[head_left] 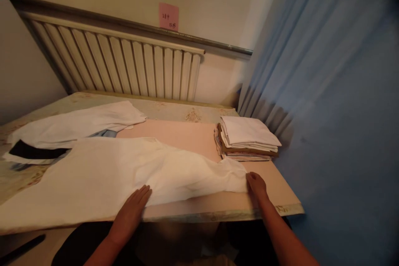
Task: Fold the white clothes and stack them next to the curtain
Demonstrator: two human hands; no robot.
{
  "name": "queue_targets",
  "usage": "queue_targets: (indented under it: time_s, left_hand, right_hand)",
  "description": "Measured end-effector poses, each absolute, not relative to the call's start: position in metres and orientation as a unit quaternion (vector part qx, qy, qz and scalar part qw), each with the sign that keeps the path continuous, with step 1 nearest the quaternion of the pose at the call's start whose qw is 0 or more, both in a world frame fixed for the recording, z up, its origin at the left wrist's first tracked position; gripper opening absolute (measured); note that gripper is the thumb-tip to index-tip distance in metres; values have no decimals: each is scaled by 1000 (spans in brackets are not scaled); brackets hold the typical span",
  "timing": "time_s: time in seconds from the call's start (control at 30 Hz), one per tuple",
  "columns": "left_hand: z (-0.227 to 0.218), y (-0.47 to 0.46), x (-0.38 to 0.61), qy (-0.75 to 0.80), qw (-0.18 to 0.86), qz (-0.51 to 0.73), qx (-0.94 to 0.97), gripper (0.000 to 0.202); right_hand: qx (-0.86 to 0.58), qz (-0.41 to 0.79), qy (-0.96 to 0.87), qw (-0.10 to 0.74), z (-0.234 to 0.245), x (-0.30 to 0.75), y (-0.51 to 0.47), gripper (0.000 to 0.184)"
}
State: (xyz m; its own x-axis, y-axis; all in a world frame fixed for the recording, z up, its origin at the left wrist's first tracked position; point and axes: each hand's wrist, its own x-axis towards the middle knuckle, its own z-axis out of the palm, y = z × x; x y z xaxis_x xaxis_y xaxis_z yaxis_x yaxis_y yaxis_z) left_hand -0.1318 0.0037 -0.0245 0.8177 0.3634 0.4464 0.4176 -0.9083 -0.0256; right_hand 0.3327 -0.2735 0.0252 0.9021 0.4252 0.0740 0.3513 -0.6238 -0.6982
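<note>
A large white cloth lies spread across the pink board on the table. My left hand rests flat on the cloth's near edge with fingers stretched out. My right hand grips the cloth's right end near the table's front edge, fingers curled against the fabric.
A stack of folded cloths sits at the right of the board. More white garments with a black piece lie at the back left. A radiator runs along the wall; a blue curtain hangs at the right.
</note>
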Motion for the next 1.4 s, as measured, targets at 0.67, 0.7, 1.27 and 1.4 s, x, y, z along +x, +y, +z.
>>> queue_targets:
  time_s: [0.67, 0.7, 1.27, 1.4]
  left_hand:
    - [-27, 5, -140, -207, 17, -162, -965, 59]
    - [-25, 4, -139, -219, 6, -152, -964, 56]
    - [-18, 6, -58, -267, 55, -205, -940, 48]
    - [-15, 3, -62, -269, 63, -203, -939, 49]
  right_hand:
    - [-898, -52, -223, 376, 22, 327, -302, 43]
    - [-887, -82, -275, 361, 25, 324, -295, 43]
    - [-841, 34, -535, 71, 75, 321, -194, 27]
    - [-888, 13, -460, 21, 72, 324, -201, 22]
